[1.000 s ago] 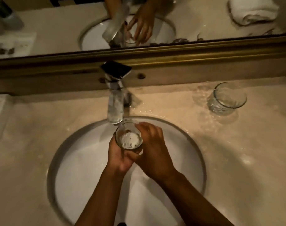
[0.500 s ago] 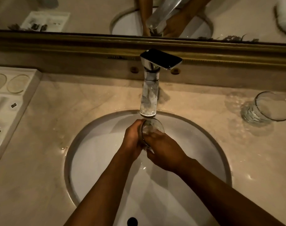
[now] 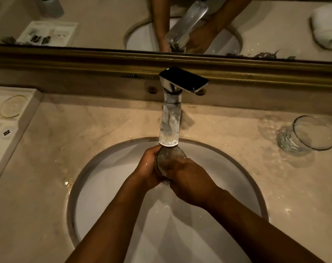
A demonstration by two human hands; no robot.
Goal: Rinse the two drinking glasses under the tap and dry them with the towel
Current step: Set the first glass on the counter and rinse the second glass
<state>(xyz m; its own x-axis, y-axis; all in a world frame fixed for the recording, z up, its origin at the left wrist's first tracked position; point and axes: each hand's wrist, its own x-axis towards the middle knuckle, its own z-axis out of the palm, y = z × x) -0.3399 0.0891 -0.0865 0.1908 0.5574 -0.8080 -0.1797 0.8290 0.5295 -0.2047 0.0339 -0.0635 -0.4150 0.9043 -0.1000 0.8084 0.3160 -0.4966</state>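
Observation:
A clear drinking glass (image 3: 168, 158) is tipped on its side right under the chrome tap (image 3: 171, 122), over the white sink basin (image 3: 108, 186). My left hand (image 3: 147, 168) wraps its left side and my right hand (image 3: 188, 179) covers its right side and lower part. Water runs down over the hands into the basin. The second drinking glass (image 3: 305, 135) stands on the counter at the right, apart from both hands. A rolled white towel (image 3: 326, 25) shows only as a reflection in the mirror, top right.
A white tray (image 3: 11, 118) with round coasters sits on the beige marble counter (image 3: 47, 186) at the left. A gold-framed mirror (image 3: 85, 21) runs along the back wall. Wet patches spread around the second glass.
The glass in my hands has gone from upright with water inside to tipped on its side under the spout. My view has shifted left, so the second glass sits farther right.

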